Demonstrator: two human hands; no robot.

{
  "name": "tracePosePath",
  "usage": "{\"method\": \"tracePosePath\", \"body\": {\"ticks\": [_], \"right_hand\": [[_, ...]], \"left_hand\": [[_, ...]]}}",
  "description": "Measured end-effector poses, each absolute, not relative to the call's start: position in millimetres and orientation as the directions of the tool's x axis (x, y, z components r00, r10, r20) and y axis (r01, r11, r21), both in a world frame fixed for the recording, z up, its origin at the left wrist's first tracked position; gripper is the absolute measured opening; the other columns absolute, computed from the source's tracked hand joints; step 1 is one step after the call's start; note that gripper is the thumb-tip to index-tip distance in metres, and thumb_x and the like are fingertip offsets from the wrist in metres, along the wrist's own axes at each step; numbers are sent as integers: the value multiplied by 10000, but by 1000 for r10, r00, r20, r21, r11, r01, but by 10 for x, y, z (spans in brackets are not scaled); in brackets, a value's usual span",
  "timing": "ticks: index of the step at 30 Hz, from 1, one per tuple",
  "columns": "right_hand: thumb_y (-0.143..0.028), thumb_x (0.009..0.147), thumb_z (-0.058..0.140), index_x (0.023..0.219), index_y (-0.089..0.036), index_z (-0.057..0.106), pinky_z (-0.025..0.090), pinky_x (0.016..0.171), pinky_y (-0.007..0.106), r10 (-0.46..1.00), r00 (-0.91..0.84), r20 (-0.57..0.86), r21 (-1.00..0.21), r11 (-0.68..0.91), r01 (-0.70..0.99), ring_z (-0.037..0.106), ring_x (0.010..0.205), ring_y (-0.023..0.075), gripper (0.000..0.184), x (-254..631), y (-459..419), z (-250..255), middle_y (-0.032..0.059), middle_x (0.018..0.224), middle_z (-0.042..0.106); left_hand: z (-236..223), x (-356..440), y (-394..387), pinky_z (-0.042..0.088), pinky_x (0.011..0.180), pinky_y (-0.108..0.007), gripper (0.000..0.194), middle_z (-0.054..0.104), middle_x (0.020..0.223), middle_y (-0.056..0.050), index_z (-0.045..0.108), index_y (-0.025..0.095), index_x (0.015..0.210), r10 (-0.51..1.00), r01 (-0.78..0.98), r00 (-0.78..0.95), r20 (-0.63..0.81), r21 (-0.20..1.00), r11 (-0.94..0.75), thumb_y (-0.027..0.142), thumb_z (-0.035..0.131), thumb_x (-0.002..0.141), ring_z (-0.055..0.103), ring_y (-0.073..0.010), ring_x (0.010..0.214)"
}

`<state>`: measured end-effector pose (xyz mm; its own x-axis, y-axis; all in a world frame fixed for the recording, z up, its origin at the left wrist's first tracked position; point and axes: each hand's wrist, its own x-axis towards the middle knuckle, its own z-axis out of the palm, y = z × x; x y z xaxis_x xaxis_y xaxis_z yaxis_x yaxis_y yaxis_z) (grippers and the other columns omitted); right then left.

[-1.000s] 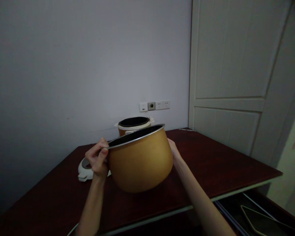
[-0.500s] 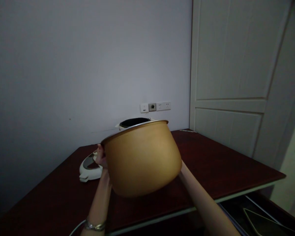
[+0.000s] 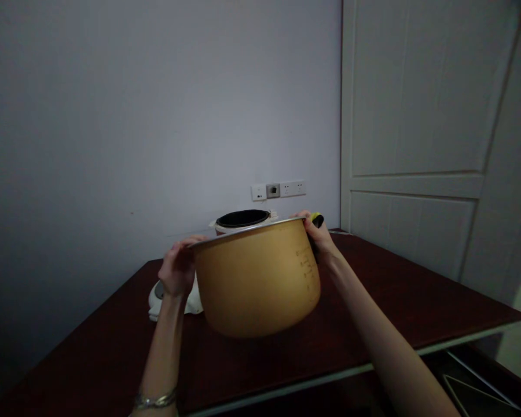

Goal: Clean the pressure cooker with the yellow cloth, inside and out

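Observation:
A gold-coloured rice cooker inner pot [image 3: 256, 278] is held up in front of me, a little tilted, with faint level marks on its right side. My left hand [image 3: 178, 267] grips its left rim. At the right rim, my right hand [image 3: 320, 238] is closed on the pot. Beside those fingers shows a small black and yellow item [image 3: 317, 220] whose kind I cannot make out. The pot's inside is hidden from me. Behind it stands the rice cooker body [image 3: 243, 218], its dark opening showing. A white lid-like part [image 3: 194, 302] lies behind my left wrist.
The dark red tabletop [image 3: 399, 295] spreads under the pot and ends at a pale front edge. Below that edge at right is an open drawer-like space [image 3: 473, 376]. Wall sockets [image 3: 293, 189] sit behind the cooker, and a white panelled door [image 3: 412, 220] stands at right.
My right hand has come up from lower on the pot's right side to its rim. The pot has turned, bringing its level marks into view. The left hand now shows more fully at the rim.

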<state>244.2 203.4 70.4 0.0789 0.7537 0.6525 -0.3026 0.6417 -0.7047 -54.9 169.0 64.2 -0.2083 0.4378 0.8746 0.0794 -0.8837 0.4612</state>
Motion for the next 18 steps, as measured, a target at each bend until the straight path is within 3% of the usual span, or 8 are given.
{"method": "tracePosePath", "body": {"ticks": [2,4,6,8,10,13,15,18], "right_hand": [[-598,520,735,687,-208,565,381,582,248,691,40,722,-671,714,-201,500,637,139,457,2495,1943,806,-11,670,557],[-529,582,732,701,-195,592,368,582,246,647,-7,762,-647,762,-43,488,630,131,381,2495,1815,893,-8,667,558],[-477,634,716,722,-185,609,370,594,248,612,-60,789,-603,789,118,489,633,129,323,2447,1679,959,-7,671,564],[-449,667,703,735,-182,611,385,637,258,563,-119,818,-528,816,235,508,676,138,290,2376,1563,1006,-1,710,581],[-443,684,696,740,-186,604,399,693,273,512,-168,842,-451,840,301,530,738,153,280,2311,1484,1035,7,760,594],[-455,747,642,787,-190,599,416,753,299,445,-191,875,-358,860,363,552,802,172,272,2250,1412,1046,26,821,606],[-462,784,600,941,-193,594,419,809,342,373,-118,920,-285,846,451,549,888,201,311,2229,1358,1023,59,944,606],[-463,799,577,1215,-202,463,399,871,425,248,77,966,-241,746,621,498,1012,248,504,2199,1228,938,115,1140,522]], "left_hand": [[813,-501,1450,479,738,-350,418,675,773,-79,661,176,690,425,149,-72,902,431,-890,446,391,860,625,-217,809],[950,-386,1225,465,764,-332,374,678,805,-73,676,173,739,345,340,77,935,301,-891,416,424,870,618,-206,831],[1010,-214,1079,464,712,-301,334,689,847,-72,680,171,846,345,519,252,904,175,-837,440,483,850,621,-194,805],[983,-29,1038,430,581,-254,322,683,753,-48,671,171,834,348,648,330,877,58,-760,470,556,806,604,-160,654],[900,120,1083,330,466,-230,333,574,517,9,612,171,633,314,743,319,894,-30,-668,460,584,795,485,-109,453],[779,208,1195,260,439,-226,435,406,410,51,442,168,463,155,782,200,967,-62,-621,369,578,824,340,-66,375],[741,189,1238,255,440,-220,451,353,415,59,390,167,449,109,774,104,989,-12,-633,329,583,823,310,-58,383],[732,122,1243,234,428,-220,454,292,428,62,357,168,448,120,742,-39,992,109,-662,304,571,825,281,-57,396]]}}
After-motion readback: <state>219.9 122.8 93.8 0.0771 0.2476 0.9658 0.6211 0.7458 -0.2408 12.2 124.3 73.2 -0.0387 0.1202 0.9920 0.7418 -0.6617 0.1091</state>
